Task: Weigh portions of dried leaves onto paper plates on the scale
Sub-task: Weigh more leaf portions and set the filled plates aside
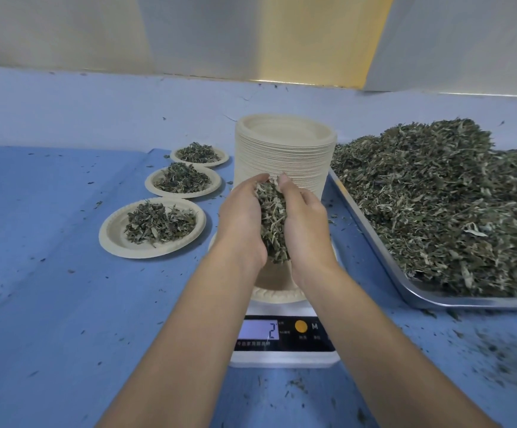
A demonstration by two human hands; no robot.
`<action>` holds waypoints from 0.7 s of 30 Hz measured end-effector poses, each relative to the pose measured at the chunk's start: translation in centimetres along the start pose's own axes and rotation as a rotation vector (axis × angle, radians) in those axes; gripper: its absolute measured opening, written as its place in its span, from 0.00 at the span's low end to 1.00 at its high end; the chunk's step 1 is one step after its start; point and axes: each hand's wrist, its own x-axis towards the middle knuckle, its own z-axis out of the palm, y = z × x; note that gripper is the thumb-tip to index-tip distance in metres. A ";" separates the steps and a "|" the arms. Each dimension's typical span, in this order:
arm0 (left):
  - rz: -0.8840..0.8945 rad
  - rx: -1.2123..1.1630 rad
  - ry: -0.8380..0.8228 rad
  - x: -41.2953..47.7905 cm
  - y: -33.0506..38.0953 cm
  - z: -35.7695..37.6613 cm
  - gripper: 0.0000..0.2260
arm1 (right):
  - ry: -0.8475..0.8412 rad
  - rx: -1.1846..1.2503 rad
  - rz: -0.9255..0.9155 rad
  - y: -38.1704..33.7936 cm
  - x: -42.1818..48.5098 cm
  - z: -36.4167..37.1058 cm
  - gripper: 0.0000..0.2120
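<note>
My left hand [241,220] and my right hand [305,223] are cupped together around a clump of dried leaves [272,220]. They hover just above a beige paper plate [274,293] that sits on the white scale [285,338]. The scale's display shows 2. Most of that plate is hidden by my hands and wrists. A big heap of dried leaves [436,199] fills a metal tray [417,296] to the right.
A tall stack of empty paper plates [285,156] stands behind the scale. Three filled plates lie in a row at the left: near [112,233], middle [153,185], far [223,157]. Leaf crumbs dot the blue table cover [65,304]. A wall rises behind.
</note>
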 end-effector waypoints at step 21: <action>0.263 0.163 0.057 -0.5 -0.4 0.0 0.04 | -0.134 -0.043 -0.028 -0.7 -0.2 -0.2 0.15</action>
